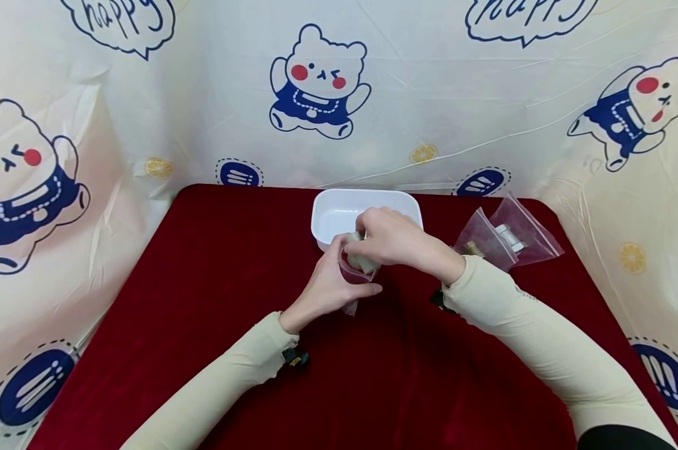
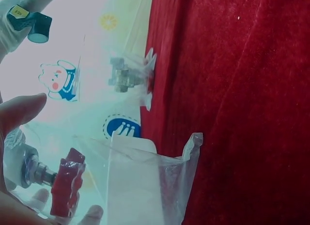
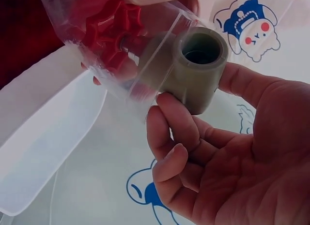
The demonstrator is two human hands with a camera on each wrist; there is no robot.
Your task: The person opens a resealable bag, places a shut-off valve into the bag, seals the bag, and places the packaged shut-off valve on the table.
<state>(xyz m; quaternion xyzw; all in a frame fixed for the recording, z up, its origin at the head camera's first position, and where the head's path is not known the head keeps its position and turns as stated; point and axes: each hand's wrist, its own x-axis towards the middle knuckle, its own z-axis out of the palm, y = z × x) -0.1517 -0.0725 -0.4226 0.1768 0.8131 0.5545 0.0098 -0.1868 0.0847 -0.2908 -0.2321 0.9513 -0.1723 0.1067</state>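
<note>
A stop valve with a grey-green body (image 3: 198, 84) and a red handwheel (image 3: 114, 34) sits partly inside a clear zip bag (image 1: 350, 306). The handwheel end lies in the plastic, while the round socket end sticks out at the bag's mouth. My right hand (image 1: 392, 237) pinches the valve body between thumb and fingers from above. On the other side, my left hand (image 1: 333, 278) holds the bag around the handwheel, its thumb stretched along the near side. Both hands are together over the table, just in front of a white plastic tub (image 1: 330, 215).
Two more zip bags lie at the back right of the red cloth (image 1: 204, 300). One contains a white fitting (image 1: 510, 238), the other a brass-coloured piece (image 1: 471, 249). A printed curtain (image 1: 418, 81) stands behind the table and along both sides.
</note>
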